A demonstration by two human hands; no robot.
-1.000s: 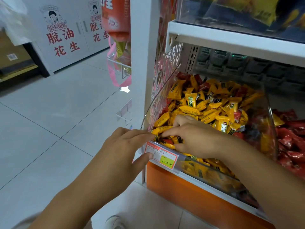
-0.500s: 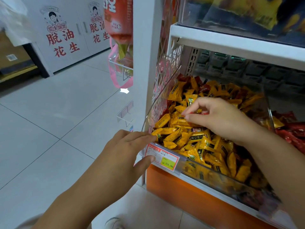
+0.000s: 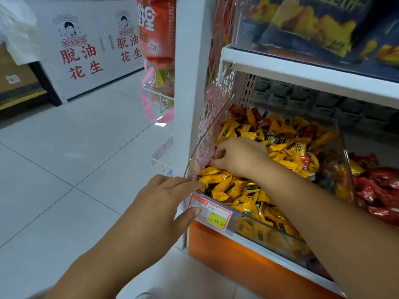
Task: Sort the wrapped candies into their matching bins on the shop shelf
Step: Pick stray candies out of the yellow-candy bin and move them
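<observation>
My left hand (image 3: 159, 197), fingers straight, rests on the bin (image 3: 343, 152), thumb on the price tag (image 3: 216, 214). My right hand (image 3: 239, 158) pinches a red candy (image 3: 211, 162) by its left wall.

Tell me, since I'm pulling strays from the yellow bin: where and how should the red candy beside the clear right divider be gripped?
Pinch the red candy across its narrow middle, probably coming from above and the front. It lies on top of the yellow candies, so its top is exposed, while the clear divider blocks the right side.
</observation>
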